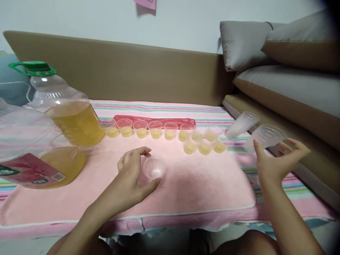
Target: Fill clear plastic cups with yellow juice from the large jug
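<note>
Two jugs [77,124] beside the part-filled cups [170,132]

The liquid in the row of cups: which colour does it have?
The liquid is pale yellow; it shows best in the head view.

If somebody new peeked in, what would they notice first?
Probably the two big jugs of yellow drink at the left, one with a green cap. Next, little yellow-filled cups lined across the middle. Nearer, the left hand curves around another clear cup.

Pale wall [180,24], brown panel [127,71], gray cushions [244,44]
</note>
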Tool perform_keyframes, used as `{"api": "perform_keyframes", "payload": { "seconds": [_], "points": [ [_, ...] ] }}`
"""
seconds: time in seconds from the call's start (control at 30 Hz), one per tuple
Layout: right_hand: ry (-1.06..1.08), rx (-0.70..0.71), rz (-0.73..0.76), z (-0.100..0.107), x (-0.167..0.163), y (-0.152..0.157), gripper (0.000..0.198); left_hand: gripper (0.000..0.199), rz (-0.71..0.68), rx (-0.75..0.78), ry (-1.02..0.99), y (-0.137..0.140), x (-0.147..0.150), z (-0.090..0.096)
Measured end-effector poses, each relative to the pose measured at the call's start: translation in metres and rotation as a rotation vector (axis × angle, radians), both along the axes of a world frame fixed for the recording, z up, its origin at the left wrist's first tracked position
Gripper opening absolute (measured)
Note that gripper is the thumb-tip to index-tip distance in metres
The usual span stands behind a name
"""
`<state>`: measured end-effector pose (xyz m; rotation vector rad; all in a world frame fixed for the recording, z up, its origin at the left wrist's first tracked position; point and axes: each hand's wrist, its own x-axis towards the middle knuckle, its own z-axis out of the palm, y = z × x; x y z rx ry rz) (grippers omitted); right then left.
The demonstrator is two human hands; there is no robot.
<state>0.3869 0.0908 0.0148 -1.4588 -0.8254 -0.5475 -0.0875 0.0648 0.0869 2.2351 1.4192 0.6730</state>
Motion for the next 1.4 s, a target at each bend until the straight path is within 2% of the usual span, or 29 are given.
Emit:
{"api": "perform_keyframes", "payload": {
  "seconds": [0.13,0.43,0.87,1.1,1.23,1.4],
  "points": [
    [0.071,-0.088,-0.044,-0.01,0.005,0.006,0.086,0.062,-0.002,-0.009,0.011,0.001,0.001,0.0],
    [0.142,-0.209,-0.045,-0.031,0.015,0.018,0.081,0.065,-0.022,-0.005,-0.012,0.001,0.004,-0.004],
    [0.238,-0.288,-0.042,-0.036,0.023,0.02,0.092,0.067,-0.035,0.01,-0.015,0.002,0.001,-0.008],
    [0.253,-0.29,-0.037,-0.037,0.023,0.021,0.092,0.067,0.022,-0.092,-0.101,0.001,0.003,-0.003],
    [0.258,-0.299,-0.037,-0.037,0.025,0.02,0.095,0.055,0.062,-0.093,-0.188,0.004,0.002,-0.004],
    [0.259,-0.283,-0.022,-0.041,0.027,0.02,0.099,0.03,0.104,0.049,-0.296,0.011,0.0,-0.005]
  ]
}}
